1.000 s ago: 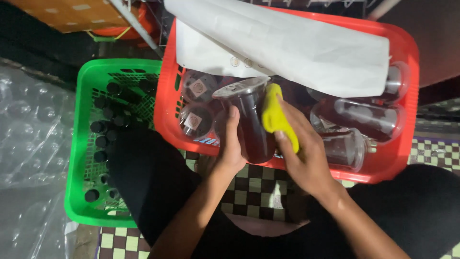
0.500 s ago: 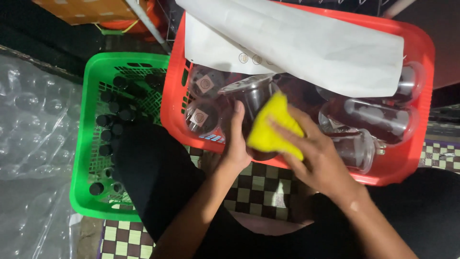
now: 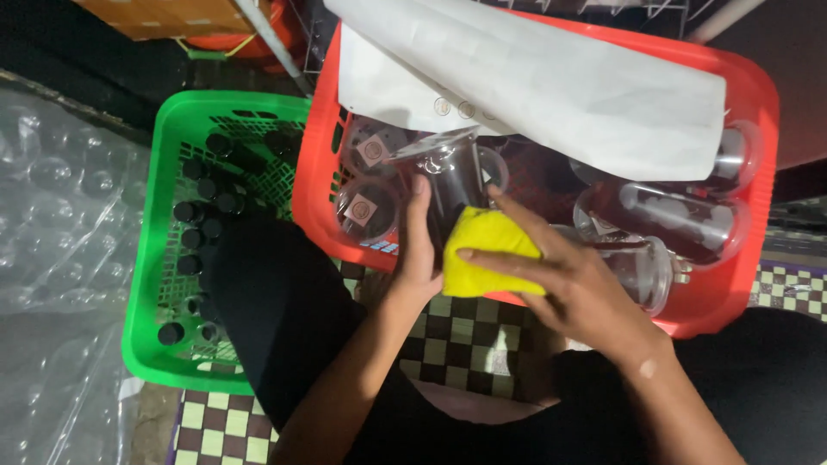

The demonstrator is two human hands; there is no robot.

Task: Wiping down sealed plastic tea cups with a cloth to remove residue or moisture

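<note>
So there's two baskets side by side, the one with small caps [image 3: 196, 211] on the left, the jar basket [image 3: 732, 301] right next to it. A big paper sheet [image 3: 551, 86] lies across the top of the jars [image 3: 663, 220]. Both hands sit at its near edge, sponge [image 3: 482, 258] between them, bubble wrap [image 3: 60, 250] far left

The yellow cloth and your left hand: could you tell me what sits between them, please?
In the head view, a clear jar stands between them: the left hand grips its side, and the right hand presses the yellow cloth against it.
</note>
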